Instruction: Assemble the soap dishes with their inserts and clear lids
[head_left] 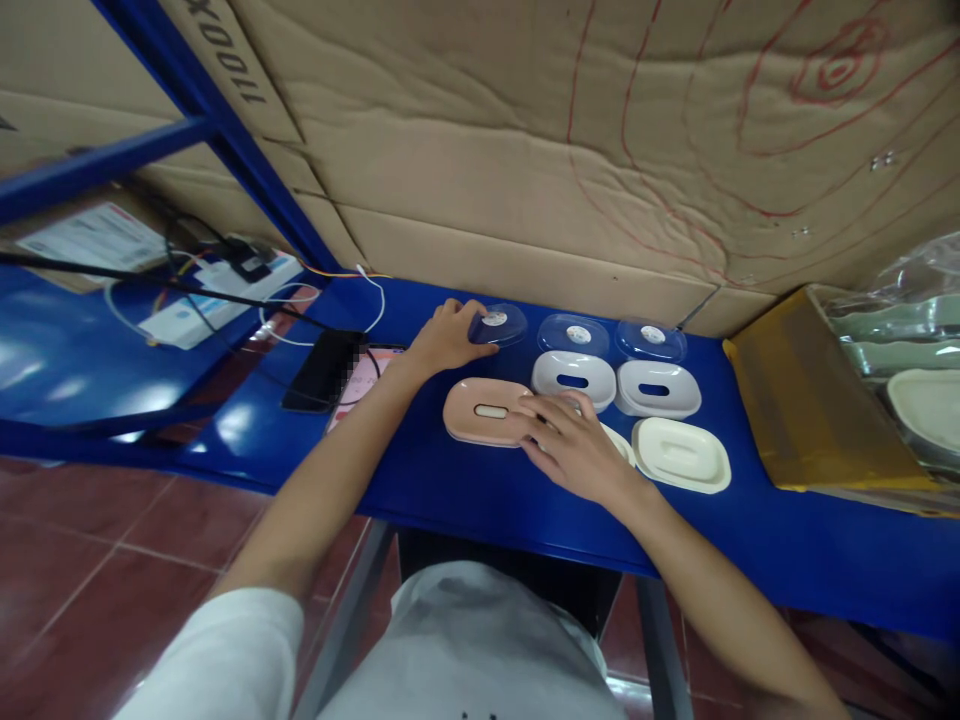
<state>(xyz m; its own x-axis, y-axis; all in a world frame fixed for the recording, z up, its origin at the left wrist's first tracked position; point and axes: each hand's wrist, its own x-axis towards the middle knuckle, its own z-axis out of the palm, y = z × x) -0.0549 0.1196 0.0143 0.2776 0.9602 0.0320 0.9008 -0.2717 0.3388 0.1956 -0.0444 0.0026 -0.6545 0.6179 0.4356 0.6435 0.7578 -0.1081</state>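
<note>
My left hand (pixel 452 336) reaches to the back of the table, with thumb and fingers around the left end of a clear oval plastic lid (pixel 504 324) that bears a round sticker. Closer to me sits a peach oval box (pixel 469 410) with a slot in its top and something cream showing through. The curled fingers of my right hand (pixel 570 440) hold its right end. Behind that hand are a white oval tray with a slot (pixel 555 372) and a second white tray (pixel 679 390). A cream oval base (pixel 682 455) lies to the right; another (pixel 619 446) is partly hidden by my right hand.
Two more clear lids (pixel 574 335) (pixel 651 340) lie along the back. An open carton (pixel 810 400) with wrapped green and cream pieces stands at right. At left are a black phone (pixel 324 370), a pink-screened device (pixel 360 375), cables and a power strip (pixel 217 300).
</note>
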